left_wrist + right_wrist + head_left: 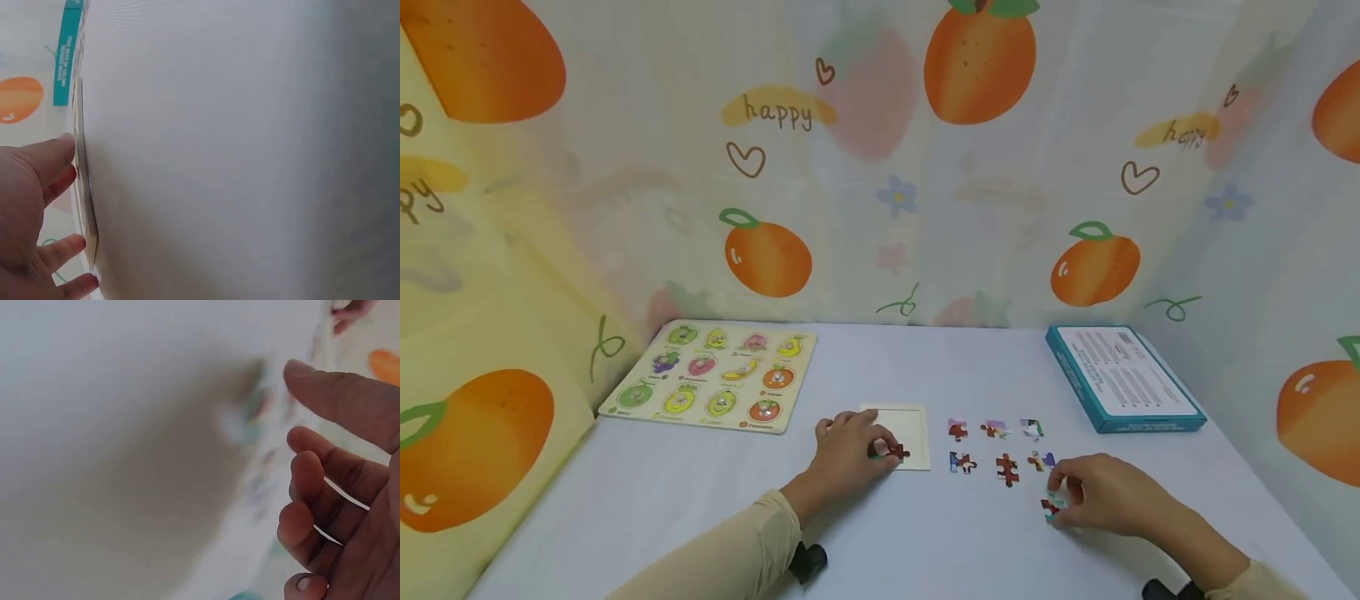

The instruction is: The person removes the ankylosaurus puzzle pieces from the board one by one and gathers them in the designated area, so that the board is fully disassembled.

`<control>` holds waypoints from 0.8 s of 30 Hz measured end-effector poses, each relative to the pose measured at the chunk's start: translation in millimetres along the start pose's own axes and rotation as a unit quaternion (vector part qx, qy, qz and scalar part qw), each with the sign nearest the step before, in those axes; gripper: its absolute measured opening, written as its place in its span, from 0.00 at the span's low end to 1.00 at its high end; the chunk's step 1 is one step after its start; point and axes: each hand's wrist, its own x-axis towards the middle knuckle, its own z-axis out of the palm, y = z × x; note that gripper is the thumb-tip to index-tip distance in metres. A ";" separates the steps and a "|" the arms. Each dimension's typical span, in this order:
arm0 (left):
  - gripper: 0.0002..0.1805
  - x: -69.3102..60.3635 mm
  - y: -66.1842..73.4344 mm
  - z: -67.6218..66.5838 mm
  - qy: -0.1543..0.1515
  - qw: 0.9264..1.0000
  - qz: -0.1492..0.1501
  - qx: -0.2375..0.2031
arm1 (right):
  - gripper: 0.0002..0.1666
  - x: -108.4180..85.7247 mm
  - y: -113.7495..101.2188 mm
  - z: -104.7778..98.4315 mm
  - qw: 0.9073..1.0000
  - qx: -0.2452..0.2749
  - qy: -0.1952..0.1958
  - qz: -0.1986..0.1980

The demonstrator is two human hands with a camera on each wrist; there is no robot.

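A small pale square puzzle frame (913,427) lies on the white table, with dark red puzzle pieces (901,451) at its lower part. My left hand (853,454) rests over the frame's left side, its fingers spread, thumb and forefinger touching around these pieces; the palm hides part of them. In the left wrist view, fingertips (76,245) meet the frame's edge. My right hand (1108,493) is at a loose puzzle piece (1051,505) at the right, thumb and fingers on either side of it. The right wrist view shows a gap between thumb (337,400) and fingers, with the blurred piece beyond.
Several loose puzzle pieces (1007,470) lie in two rows between the hands. A fruit picture board (711,375) is at the back left. The teal box (1127,375) lies at the back right. A patterned curtain (880,208) encloses the table.
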 end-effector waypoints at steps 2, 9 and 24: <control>0.06 -3.6 -1.4 -2.8 -0.001 1.000 -0.001 0.005 | 0.16 9.6 -19.9 -4.4 1.000 -0.008 0.010 -0.023; 0.15 -10.6 -8.2 -20.7 -0.011 0.998 -0.017 0.065 | 0.08 61.4 -103.9 4.2 0.993 -0.027 0.049 -0.104; 0.15 -14.0 -15.2 -24.9 -0.027 0.995 -0.039 0.088 | 0.03 126.3 -131.2 33.3 0.988 -0.054 0.075 -0.123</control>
